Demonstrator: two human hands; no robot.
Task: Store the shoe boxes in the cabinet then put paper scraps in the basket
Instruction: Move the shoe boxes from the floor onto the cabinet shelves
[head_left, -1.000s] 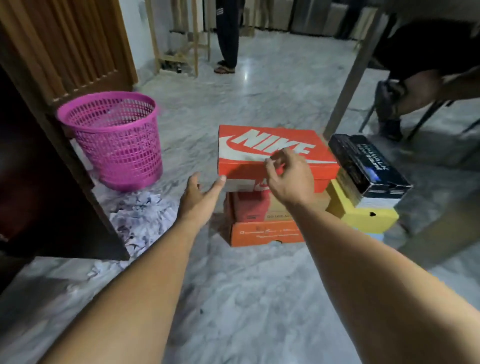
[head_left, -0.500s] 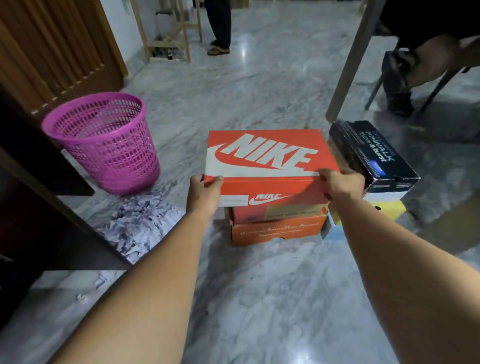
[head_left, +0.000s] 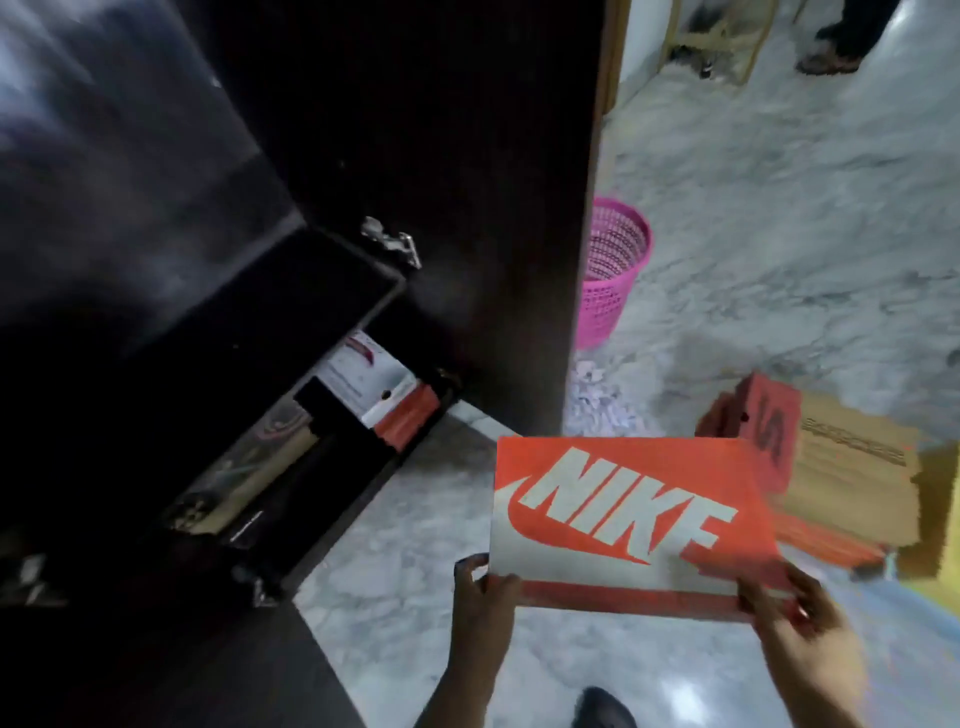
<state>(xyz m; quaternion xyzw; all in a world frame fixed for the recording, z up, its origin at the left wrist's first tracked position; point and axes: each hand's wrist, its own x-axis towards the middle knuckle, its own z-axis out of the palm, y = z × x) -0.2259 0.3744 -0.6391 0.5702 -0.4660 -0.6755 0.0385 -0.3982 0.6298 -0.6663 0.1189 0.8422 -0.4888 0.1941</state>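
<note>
Orange cardboard, white NIKE lettering and swoosh on the lid: one Nike shoe box (head_left: 623, 514), which I see held off the marble floor (head_left: 779, 218) between both hands, lid facing up at me. Left hand (head_left: 480, 597): closed on the box's near left corner, thumb on top of the lid edge, fingers underneath. Right hand (head_left: 800, 629): closed on the near right corner, fingers over the front lip; blurred, so I cannot tell the finger positions more finely. Beyond the right hand: a stack of shoe boxes (head_left: 810, 467) on the floor, a red one and a brown kraft one uppermost, a yellow box (head_left: 935, 519) just beside them at the frame edge. Beyond the left hand: a heap of white paper scraps (head_left: 602, 410) on the floor, and past that a pink plastic mesh basket (head_left: 613, 270), upright, partly hidden by a dark wooden cabinet door (head_left: 441, 182) standing open. Left of the left hand: the dark cabinet (head_left: 156, 364), one white-and-orange shoe box (head_left: 379, 395) inside its lower compartment. Far beyond the right hand: a person's sandalled foot (head_left: 826, 60).
</note>
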